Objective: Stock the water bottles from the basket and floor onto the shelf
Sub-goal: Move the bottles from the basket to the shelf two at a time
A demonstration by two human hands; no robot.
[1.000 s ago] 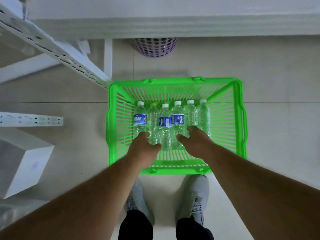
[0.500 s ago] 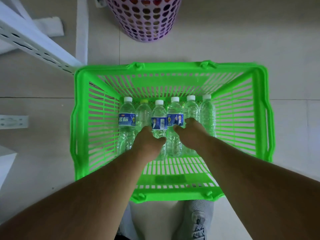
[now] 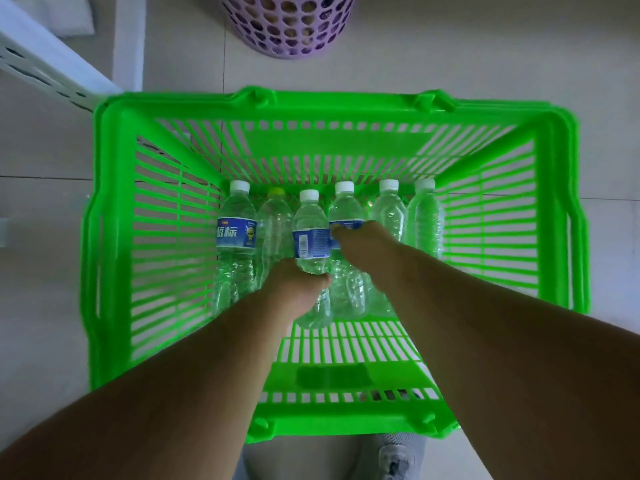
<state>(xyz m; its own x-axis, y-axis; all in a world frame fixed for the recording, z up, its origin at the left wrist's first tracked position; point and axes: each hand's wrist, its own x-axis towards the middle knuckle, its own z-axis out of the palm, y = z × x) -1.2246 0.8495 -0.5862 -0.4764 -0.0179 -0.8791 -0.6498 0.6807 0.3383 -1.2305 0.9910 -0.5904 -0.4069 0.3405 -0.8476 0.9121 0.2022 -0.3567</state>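
A bright green slatted basket (image 3: 114,237) stands on the tiled floor below me. Several clear water bottles lie side by side in it, caps pointing away from me. My left hand (image 3: 294,289) is closed around the lower body of a blue-labelled bottle (image 3: 310,233), the third from the left. My right hand (image 3: 360,245) is wrapped over the neighbouring blue-labelled bottle (image 3: 344,206), covering most of its label. At the far left lies another blue-labelled bottle (image 3: 235,233), and beside it one with a yellow cap (image 3: 275,220). Two unlabelled bottles (image 3: 389,209) lie to the right.
A white perforated shelf upright (image 3: 45,64) slants across the top left corner. A purple basket with round holes (image 3: 287,26) stands beyond the green basket. My grey shoe (image 3: 398,455) shows at the bottom edge, on the pale floor tiles.
My view has dropped closer to the basket. Both hands have reached deeper and closed around two neighbouring blue-labelled bottles.
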